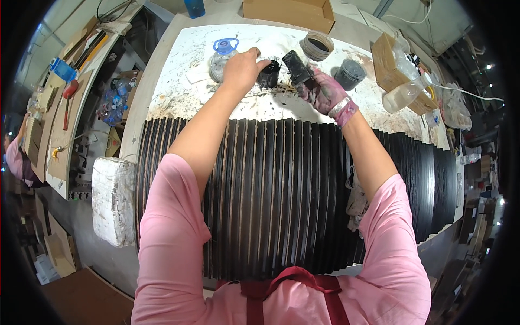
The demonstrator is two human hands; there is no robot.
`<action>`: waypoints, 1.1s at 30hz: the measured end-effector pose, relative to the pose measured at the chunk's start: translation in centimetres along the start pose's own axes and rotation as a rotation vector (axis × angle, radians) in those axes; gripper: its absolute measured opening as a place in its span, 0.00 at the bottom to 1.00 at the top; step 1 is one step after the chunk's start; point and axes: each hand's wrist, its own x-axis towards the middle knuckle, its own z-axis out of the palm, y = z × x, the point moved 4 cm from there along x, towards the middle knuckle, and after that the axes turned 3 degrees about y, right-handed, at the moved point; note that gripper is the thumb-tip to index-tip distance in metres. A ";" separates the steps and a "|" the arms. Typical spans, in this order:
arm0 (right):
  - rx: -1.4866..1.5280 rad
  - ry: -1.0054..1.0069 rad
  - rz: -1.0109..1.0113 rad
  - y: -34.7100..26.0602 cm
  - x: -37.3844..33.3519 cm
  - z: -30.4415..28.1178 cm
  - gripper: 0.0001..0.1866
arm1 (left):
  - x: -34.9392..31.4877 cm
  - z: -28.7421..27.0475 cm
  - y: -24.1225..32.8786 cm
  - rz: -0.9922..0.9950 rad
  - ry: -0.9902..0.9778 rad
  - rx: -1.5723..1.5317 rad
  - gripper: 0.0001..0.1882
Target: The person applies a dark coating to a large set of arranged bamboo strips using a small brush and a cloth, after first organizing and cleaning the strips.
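Note:
My right hand (325,93), in a stained pinkish glove, grips a black block-shaped pad (296,67) coated in dark, wet-looking stuff. Whether it is a sponge or a brush, I cannot tell. My bare left hand (242,69) is beside a small black jar (268,77), its thumb at the rim and its fingers apart. Partly behind that hand is a clear bottle (218,66) with a blue handled cap. Below both hands, many long black strips (271,189) lie side by side in a row, some edges showing brown.
An open jar of dark liquid (317,46) and a grey-black tub (350,74) stand right of the pad. A cardboard box (387,62) and a tipped clear container (402,97) sit farther right. A white wrapped block (112,200) is left of the strips. A crumpled rag (356,200) lies on the strips.

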 end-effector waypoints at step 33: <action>-1.897 -0.632 -0.551 19.9 10.9 30.8 0.19 | -47.6 -26.8 -7.5 -0.664 0.052 0.181 0.20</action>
